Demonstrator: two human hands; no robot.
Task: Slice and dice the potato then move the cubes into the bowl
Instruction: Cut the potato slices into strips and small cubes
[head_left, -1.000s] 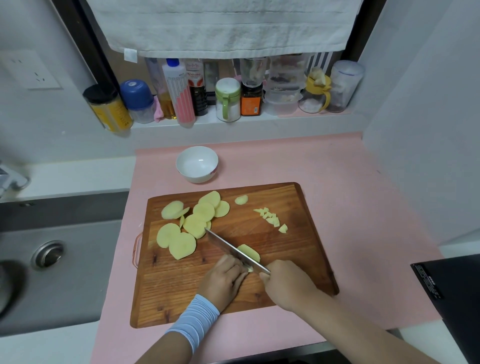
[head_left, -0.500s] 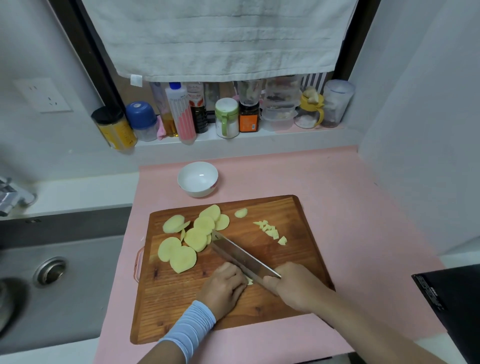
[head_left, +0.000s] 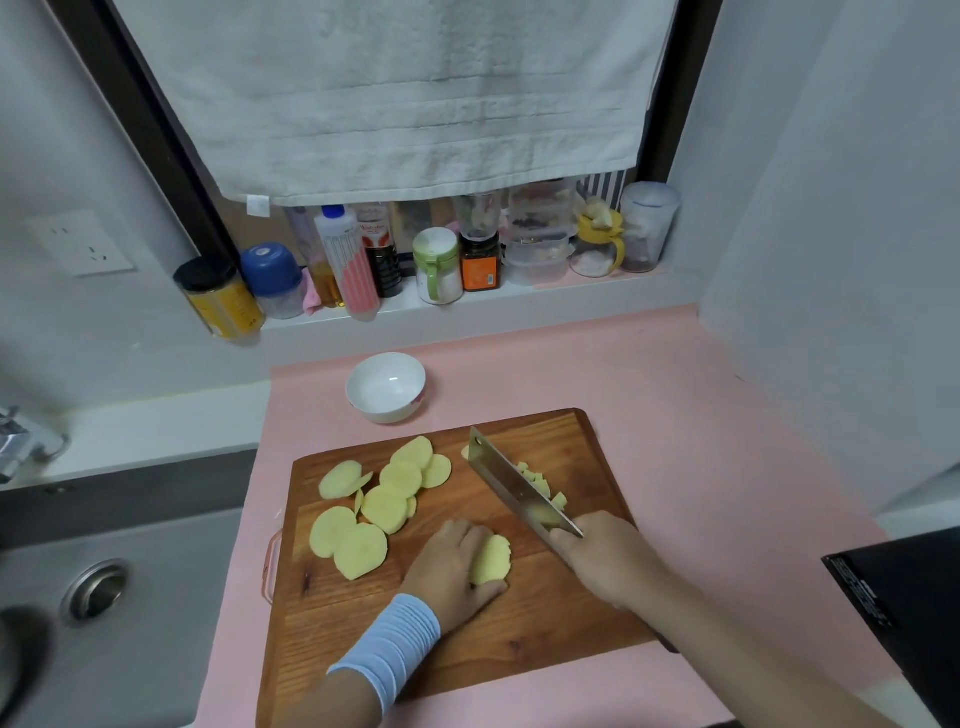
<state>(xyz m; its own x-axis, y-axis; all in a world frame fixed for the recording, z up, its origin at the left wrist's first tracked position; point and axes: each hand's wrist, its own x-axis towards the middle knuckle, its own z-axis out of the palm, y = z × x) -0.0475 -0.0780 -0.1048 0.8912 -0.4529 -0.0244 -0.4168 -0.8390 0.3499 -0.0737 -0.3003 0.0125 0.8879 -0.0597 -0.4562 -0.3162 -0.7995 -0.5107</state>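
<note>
On the wooden cutting board (head_left: 519, 649) lie several round potato slices (head_left: 384, 506) at the left and a small heap of potato cubes (head_left: 540, 486) at the right. My left hand (head_left: 452, 569) holds one potato slice (head_left: 491, 560) flat on the board between fingers and thumb. My right hand (head_left: 602, 558) grips the handle of a cleaver (head_left: 519, 488), whose blade slants up and left beside the cubes, partly hiding them. The white bowl (head_left: 385, 387) stands empty behind the board.
A pink mat (head_left: 701, 415) covers the counter. A sink (head_left: 104, 597) lies to the left. Jars and bottles (head_left: 441, 265) line the sill under a hanging towel. A black object (head_left: 904, 613) sits at the right edge.
The cleaver has swung from the slice under my left hand to the right, against the cube heap. The slice under my left hand is now uncovered.
</note>
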